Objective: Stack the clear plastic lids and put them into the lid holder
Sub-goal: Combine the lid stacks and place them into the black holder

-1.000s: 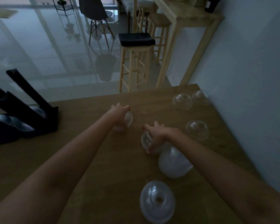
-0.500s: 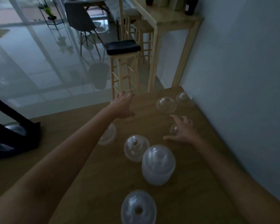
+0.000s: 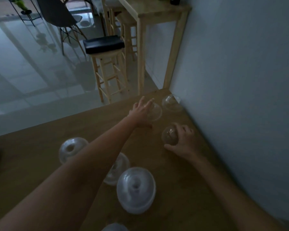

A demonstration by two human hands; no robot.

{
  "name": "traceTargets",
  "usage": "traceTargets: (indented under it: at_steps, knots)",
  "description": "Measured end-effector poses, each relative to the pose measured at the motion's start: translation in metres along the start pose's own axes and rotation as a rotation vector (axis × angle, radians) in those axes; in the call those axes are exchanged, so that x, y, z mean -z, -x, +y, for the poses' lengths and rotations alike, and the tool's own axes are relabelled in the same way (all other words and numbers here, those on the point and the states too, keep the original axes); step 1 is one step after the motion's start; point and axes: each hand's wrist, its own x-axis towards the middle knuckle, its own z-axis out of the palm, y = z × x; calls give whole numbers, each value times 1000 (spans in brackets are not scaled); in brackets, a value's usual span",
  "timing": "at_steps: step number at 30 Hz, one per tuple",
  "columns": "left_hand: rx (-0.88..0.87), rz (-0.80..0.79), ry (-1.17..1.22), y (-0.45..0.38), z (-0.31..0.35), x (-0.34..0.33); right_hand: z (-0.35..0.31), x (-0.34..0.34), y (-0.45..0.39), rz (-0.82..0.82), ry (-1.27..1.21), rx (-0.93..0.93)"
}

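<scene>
Head view, left hand (image 3: 141, 112) outstretched, right hand (image 3: 184, 141) gripping lid (image 3: 170, 135)

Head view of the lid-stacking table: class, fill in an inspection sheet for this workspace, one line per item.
Surface: brown wooden table, against a pale wall.
Job's things: clear plastic dome lids; one under each hand, one in the far corner, stacks nearer.
Clutter: nothing seen.
Hands: left hand reaches onto a far lid, fingers straight; right hand grips a lid.
Cables: nothing seen.
Surroundings: black-cushioned wooden stool, tall wooden table, grey chair.
</scene>
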Motion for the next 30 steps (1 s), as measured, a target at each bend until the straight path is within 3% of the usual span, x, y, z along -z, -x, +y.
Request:
traceTargets:
  at_steps: [4, 7, 13, 18, 25, 30]
  knots:
    - [13, 25, -7, -12, 0, -9, 7, 21, -42, 170, 23, -19]
    - [12, 91, 7, -12, -2, -12, 4, 34, -78, 206, 65, 18]
    - [-14, 123, -27, 8, -14, -6, -12, 37, -131, 87, 164, 48]
    - [-52, 281, 13, 56, -36, 17, -19, 32, -153, -89, 177, 31]
    - [65, 382, 32, 160, -115, 46, -29, 21, -124, -142, 130, 66]
    - [156, 328, 31, 206, -157, 36, -50, 22, -90, -198, 101, 90]
